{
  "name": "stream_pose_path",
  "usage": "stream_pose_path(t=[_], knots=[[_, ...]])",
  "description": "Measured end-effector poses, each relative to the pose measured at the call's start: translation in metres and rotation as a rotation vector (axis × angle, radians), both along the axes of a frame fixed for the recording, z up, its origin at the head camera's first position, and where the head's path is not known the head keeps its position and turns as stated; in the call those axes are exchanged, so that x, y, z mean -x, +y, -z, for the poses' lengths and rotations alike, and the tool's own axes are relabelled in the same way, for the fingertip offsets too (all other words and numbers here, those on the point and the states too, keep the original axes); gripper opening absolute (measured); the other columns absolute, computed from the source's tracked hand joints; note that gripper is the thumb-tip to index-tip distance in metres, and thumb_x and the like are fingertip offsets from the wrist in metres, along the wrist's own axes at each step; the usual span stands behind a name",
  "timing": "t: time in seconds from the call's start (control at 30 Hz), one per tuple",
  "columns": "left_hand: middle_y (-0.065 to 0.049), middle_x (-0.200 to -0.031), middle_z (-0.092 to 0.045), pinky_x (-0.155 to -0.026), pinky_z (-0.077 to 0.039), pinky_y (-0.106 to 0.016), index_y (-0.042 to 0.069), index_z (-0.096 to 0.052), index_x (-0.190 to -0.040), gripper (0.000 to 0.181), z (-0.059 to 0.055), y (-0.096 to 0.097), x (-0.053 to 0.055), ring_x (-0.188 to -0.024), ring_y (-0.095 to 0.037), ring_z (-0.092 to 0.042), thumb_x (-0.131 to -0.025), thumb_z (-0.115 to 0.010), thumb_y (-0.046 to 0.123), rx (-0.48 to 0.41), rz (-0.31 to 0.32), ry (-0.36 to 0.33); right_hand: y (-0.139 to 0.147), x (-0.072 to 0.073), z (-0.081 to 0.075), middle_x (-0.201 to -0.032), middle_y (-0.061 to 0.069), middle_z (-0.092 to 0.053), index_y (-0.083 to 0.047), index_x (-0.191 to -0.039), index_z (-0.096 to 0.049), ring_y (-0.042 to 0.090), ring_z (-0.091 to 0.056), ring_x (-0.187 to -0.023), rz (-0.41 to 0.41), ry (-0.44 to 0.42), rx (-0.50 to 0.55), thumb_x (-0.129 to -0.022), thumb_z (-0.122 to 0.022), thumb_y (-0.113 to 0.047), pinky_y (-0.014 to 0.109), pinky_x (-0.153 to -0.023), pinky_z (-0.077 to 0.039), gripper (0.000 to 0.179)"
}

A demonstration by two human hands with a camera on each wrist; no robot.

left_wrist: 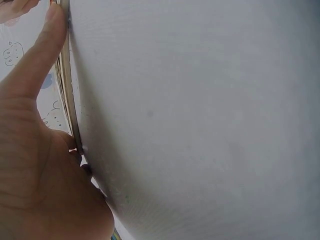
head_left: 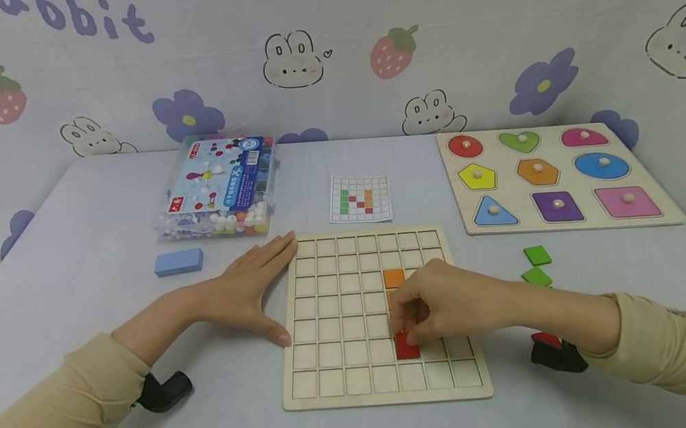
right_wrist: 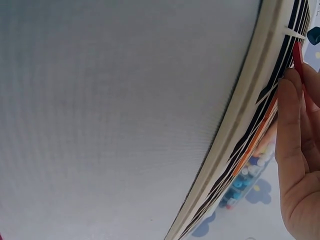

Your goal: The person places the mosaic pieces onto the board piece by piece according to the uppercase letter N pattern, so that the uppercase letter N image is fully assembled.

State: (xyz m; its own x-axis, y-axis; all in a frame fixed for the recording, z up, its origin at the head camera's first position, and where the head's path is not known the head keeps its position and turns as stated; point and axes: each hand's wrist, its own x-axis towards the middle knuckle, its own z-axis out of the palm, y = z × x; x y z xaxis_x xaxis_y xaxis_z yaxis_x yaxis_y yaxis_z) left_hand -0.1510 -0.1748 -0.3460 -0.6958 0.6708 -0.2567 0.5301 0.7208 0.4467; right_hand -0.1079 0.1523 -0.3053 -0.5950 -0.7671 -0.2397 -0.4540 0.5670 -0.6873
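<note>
A wooden grid board (head_left: 385, 397) lies on the table. My left hand (head_left: 247, 285) touches its left edge with the thumb and fingers spread; the left wrist view shows the thumb (left_wrist: 47, 45) against the board's side. Over the right part of the grid, my right hand (head_left: 457, 299) pinches a red square tile (head_left: 407, 347), which is tilted in the right wrist view (right_wrist: 298, 60). An orange tile (head_left: 394, 278) sits in a cell farther up that column. Below it shows part of another orange tile, mostly hidden by the right hand.
Green tiles (head_left: 537, 255) and a partly hidden red tile (head_left: 546, 339) lie right of the board. Behind it is a pattern card (head_left: 359, 199). A shape puzzle (head_left: 573, 223) lies back right; a plastic bead box (head_left: 215, 178) and a blue block (head_left: 179, 262) are left.
</note>
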Motion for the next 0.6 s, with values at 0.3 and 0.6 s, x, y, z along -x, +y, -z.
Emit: stream_pose_path(t=[0.3,0.6], knots=[[-0.012,-0.169,0.005,-0.127,-0.005,-0.059,0.005,-0.004,-0.159,0.132,-0.0002,0.0001,-0.0002,-0.157,-0.035,0.002,-0.068,-0.084,0.057,0.004,-0.003,-0.007,0.0003,-0.0020,0.0020,-0.077,-0.010,-0.070,-0.020,-0.075,-0.071,0.000,-0.060,-0.067,0.017,0.006,0.015,-0.080,-0.081,-0.009,0.017,-0.065,-0.054,0.014],[-0.011,-0.169,0.005,-0.127,-0.005,-0.059,0.005,-0.005,-0.159,0.132,-0.0003,-0.0004,-0.0005,-0.157,-0.035,0.001,-0.067,-0.083,0.059,0.011,-0.005,-0.004,-0.0003,-0.0016,0.0035,-0.075,-0.012,-0.070,-0.021,-0.075,-0.073,0.000,-0.058,-0.066,0.025,0.027,-0.001,-0.079,-0.082,-0.011,0.017,-0.062,-0.052,0.014]])
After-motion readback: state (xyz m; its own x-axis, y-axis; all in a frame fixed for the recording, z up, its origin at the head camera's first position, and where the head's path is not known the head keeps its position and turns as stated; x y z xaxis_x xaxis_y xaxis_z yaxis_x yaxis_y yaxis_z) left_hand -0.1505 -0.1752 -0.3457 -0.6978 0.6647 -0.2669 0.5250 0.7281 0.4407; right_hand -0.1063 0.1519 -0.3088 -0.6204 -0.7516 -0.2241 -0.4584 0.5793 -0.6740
